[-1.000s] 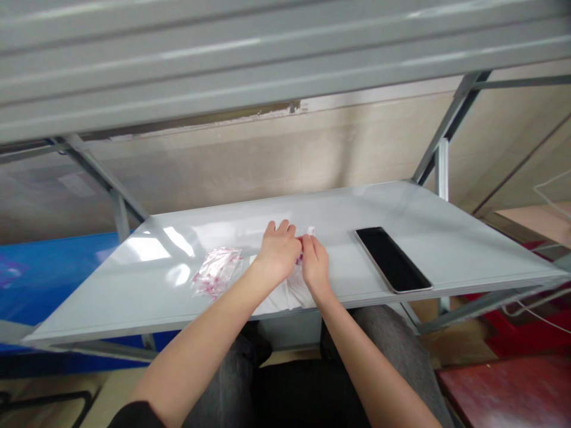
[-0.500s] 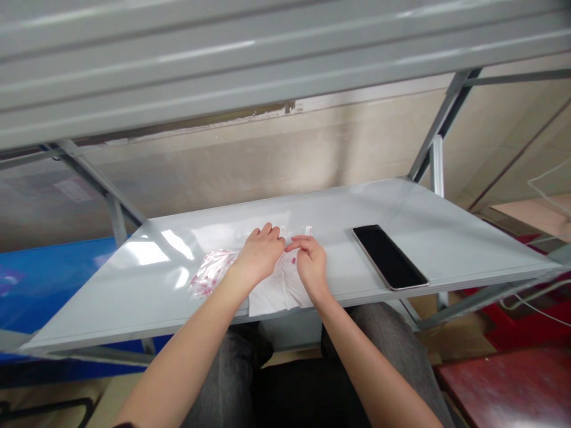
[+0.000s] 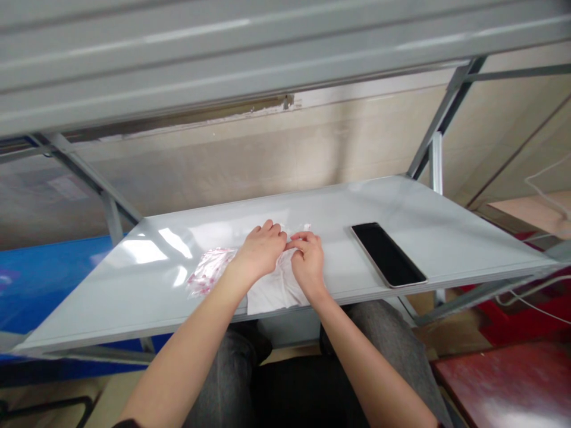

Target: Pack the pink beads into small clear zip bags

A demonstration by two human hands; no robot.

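Your left hand (image 3: pixel 263 248) and right hand (image 3: pixel 308 260) adjoin over the cloth (image 3: pixel 273 292); fingers' (image 3: pixel 307 236) grip cannot be told. Cloth reaches table (image 3: pixel 357 208) edge, 6 o'clock; gap to phone (image 3: pixel 389 254), 3 o'clock.

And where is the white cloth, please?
In the head view, the white cloth lies at the table's near edge, partly hidden by the left hand and right hand, right of the clear bag.

Left hand (image 3: pixel 262 248) and right hand (image 3: pixel 308 260) work close together over white cloth (image 3: pixel 272 294), between clear bag (image 3: pixel 210 270) and black tablet (image 3: pixel 388 254)
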